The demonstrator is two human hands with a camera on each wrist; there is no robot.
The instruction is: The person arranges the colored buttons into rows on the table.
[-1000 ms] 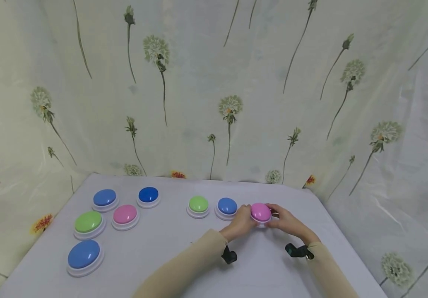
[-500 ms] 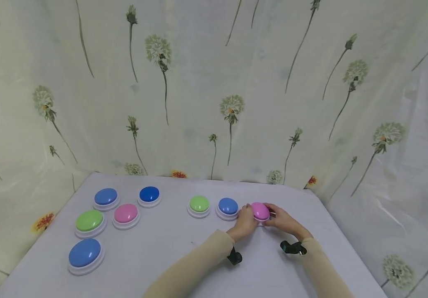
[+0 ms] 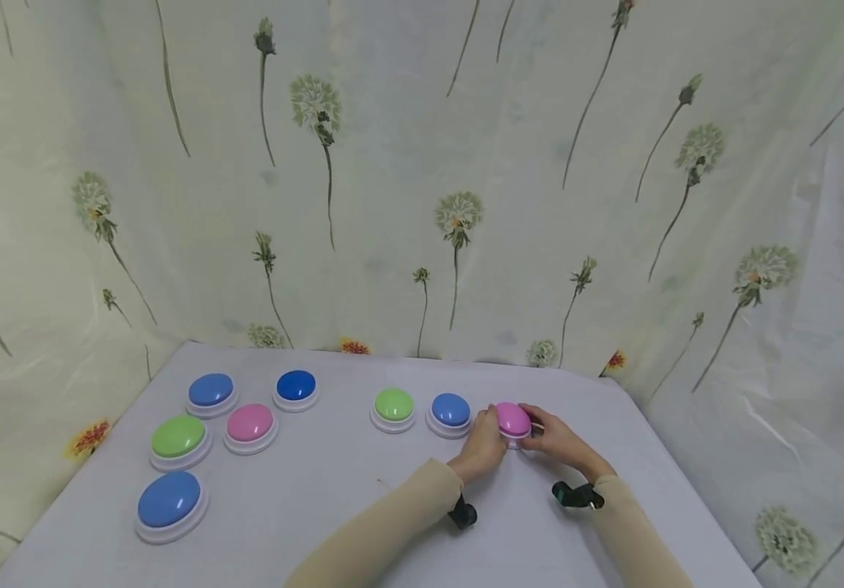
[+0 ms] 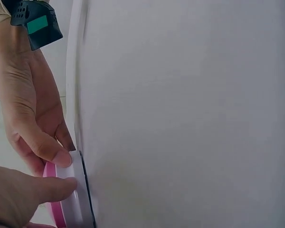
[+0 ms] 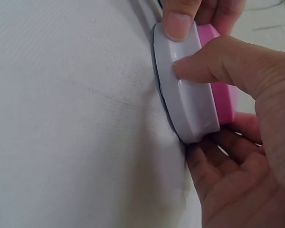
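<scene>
While a pale, dandelion-printed curtain (image 3: 378, 147) hangs behind my white, cloth-covered table (image 3: 334, 482), the head view shows my left hand (image 3: 482, 447) and right hand (image 3: 563, 438) gripping a round pink-domed plastic button (image 3: 513, 419), just right of a blue-domed button (image 3: 450, 410). Left wrist view: a green rectangle (image 4: 37, 24) marks the black wrist device (image 4: 43, 42), any lettering illegible. Right wrist view: both thumbs (image 5: 197, 69) press the button's white base (image 5: 192, 107).

No lettering, label, brand, number or sign can be read on the pink button (image 3: 513, 419), other buttons (image 3: 394, 405), the tabletop (image 3: 304, 482), the flower-printed cloth (image 3: 378, 147) or the dark wrist device (image 4: 46, 40) with its green patch (image 4: 37, 24).
</scene>
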